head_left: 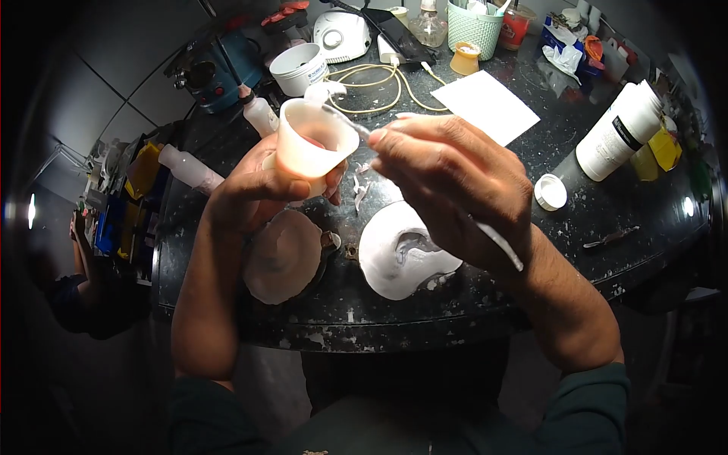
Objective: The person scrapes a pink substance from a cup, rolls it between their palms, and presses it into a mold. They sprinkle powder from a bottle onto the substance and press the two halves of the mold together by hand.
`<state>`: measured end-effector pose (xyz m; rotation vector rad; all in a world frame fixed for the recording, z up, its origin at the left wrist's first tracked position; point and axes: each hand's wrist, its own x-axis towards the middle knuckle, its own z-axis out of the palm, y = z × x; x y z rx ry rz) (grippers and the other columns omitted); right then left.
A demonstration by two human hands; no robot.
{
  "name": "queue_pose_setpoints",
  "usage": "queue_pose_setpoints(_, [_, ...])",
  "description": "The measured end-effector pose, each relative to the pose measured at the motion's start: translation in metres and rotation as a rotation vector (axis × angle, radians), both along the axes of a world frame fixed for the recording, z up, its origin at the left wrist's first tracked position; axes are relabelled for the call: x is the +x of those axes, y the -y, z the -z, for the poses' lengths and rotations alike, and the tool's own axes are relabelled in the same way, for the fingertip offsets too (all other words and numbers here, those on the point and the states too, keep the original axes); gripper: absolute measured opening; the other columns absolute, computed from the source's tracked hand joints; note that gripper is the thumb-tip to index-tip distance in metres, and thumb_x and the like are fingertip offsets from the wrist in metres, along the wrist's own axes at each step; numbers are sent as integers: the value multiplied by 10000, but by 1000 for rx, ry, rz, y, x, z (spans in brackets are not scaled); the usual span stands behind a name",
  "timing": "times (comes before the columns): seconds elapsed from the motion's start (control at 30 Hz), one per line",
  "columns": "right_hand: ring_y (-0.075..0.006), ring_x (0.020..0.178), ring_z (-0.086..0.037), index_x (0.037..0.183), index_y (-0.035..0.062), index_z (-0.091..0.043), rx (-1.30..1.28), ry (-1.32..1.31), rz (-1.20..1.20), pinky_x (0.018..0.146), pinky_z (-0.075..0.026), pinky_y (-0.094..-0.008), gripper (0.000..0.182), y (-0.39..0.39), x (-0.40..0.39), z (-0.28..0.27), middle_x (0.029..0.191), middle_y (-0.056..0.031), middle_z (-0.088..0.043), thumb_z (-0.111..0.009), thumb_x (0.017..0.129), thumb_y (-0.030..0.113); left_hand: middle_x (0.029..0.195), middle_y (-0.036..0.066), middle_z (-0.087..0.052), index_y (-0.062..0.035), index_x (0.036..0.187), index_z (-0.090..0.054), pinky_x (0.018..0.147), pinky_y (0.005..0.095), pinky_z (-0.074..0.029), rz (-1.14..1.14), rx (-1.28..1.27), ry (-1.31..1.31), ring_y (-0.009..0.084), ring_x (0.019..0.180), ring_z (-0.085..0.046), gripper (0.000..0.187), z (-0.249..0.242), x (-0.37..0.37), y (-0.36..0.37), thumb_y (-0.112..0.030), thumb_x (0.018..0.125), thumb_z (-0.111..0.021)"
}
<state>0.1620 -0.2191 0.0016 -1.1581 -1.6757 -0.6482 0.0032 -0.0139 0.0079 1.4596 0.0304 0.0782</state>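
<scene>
The left hand (262,178) has its fingers curled around a smooth, translucent, tapered cup (315,144), tilted above the speckled black bench (394,322). The right hand (462,178) pinches a slender tool (497,244) between closed fingers; one end meets the cup's rim, while the other juts out below the hand, whitish and smeared. Beneath the hands sit two rounded plaster pieces: a dull pinkish one (283,258), and a glossier white one (398,258) with a curved hollow. Small pale scraps (360,193) lie between cup and white piece.
</scene>
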Motion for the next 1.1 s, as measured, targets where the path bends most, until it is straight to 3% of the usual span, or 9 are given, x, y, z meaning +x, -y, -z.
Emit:
queue_pose_setpoints(0.1, [-225, 894, -726, 1029, -11, -687, 50, -95, 5, 755, -585, -321, 160, 1, 2, -5, 971, -129, -736, -728, 878, -43, 1009, 93, -633, 53, 1234, -552, 834, 334, -520, 41, -43, 16, 170, 925, -628, 675, 0, -1, -3, -266, 711, -833])
queue_pose_setpoints(0.2, [-192, 901, -722, 1008, -27, -690, 64, -145, 32, 775, -572, -302, 97, 1, 7, -7, 972, -129, -737, -698, 912, -38, 1034, 105, -643, 8, 1223, -584, 867, 356, -514, -180, 241, -161, 222, 956, -630, 571, -12, -3, -2, -144, 719, -808])
queue_pose_setpoints(0.27, [-185, 891, -720, 1012, -26, -693, 47, -222, 29, 791, -569, -299, 85, 0, 8, -6, 975, -127, -736, -689, 927, -19, 1087, 121, -646, -40, 1214, -608, 926, 399, -493, -512, 1448, 35, 303, 1026, -612, 521, -13, 0, -5, -43, 716, -761])
queue_pose_setpoints(0.3, [-181, 909, -720, 1025, -25, -695, 35, -227, 23, 808, -569, -297, 92, -1, 9, -4, 987, -124, -737, -684, 940, 9, 1144, 122, -637, -58, 1197, -622, 988, 431, -459, -562, 1501, 36, 362, 1111, -573, 504, -13, -1, -8, -20, 706, -730])
queue_pose_setpoints(0.47, [-253, 854, -741, 1012, -5, -681, 14, -248, -31, 729, -570, -322, 116, -10, 7, 3, 942, -128, -734, -705, 898, -10, 1160, 109, -640, -57, 1218, -624, 1012, 399, -459, -624, 1459, 93, 315, 1165, -584, 495, -9, 0, -10, -27, 736, -733])
queue_pose_setpoints(0.53, [-246, 827, -731, 1017, -10, -681, 6, -405, -71, 729, -563, -313, 115, -13, 5, 3, 946, -133, -728, -695, 903, -14, 1150, 93, -636, -66, 1236, -626, 990, 367, -470, -531, 1055, 116, 254, 1143, -601, 501, -9, 3, -4, -49, 751, -754])
queue_pose_setpoints(0.7, [-216, 798, -677, 989, 34, -691, -63, -273, 66, 689, -544, -335, 176, -9, 8, 3, 898, -107, -665, -787, 850, 80, 1214, 93, -615, -51, 1259, -627, 1025, 340, -456, -418, 795, 307, 231, 1167, -595, 538, -2, 8, 2, -79, 747, -789])
queue_pose_setpoints(0.93, [-235, 757, -643, 938, 63, -689, -76, -245, 91, 669, -526, -350, 220, -8, 0, 8, 873, -90, -628, -838, 804, 155, 1218, 105, -646, -81, 1240, -653, 1004, 385, -471, -426, 1220, 441, 278, 1159, -603, 565, -13, 11, 27, -59, 699, -814])
queue_pose_setpoints(1.1, [-241, 748, -640, 1010, 15, -711, -47, -337, -24, 707, -516, -357, 116, -2, -1, -1, 836, -115, -653, -659, 906, 27, 1220, 100, -664, -98, 1225, -666, 1023, 411, -459, -451, 1276, 527, 285, 1182, -602, 544, -15, 10, 25, -15, 701, -788])
